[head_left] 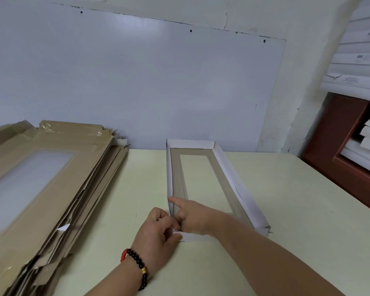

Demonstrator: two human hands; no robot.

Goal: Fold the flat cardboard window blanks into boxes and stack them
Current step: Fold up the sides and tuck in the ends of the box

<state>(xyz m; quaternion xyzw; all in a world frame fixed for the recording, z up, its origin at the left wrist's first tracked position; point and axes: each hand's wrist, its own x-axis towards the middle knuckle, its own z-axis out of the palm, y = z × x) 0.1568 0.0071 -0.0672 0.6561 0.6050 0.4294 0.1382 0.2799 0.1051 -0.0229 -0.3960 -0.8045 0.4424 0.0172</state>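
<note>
A long, shallow window box (pixel 203 184) with white inner walls and a clear panel in its floor is lying on the pale desk (pixel 286 199), running from the desk's back edge toward the person, its far end against the wall board. The person is working at its near left corner. The left hand (pixel 158 233), wearing a beaded bracelet (pixel 138 265) on its wrist, is curling its fingers and pinching the white flap at that corner between thumb and fingertips. The right hand (pixel 192 216) is reaching across the box's near end, its index finger stretched out and pressing against the inside of the left wall, the other fingers folded under. A stack of flat brown blanks (pixel 51 178) is sitting along the desk's left side, well apart from the box.
</note>
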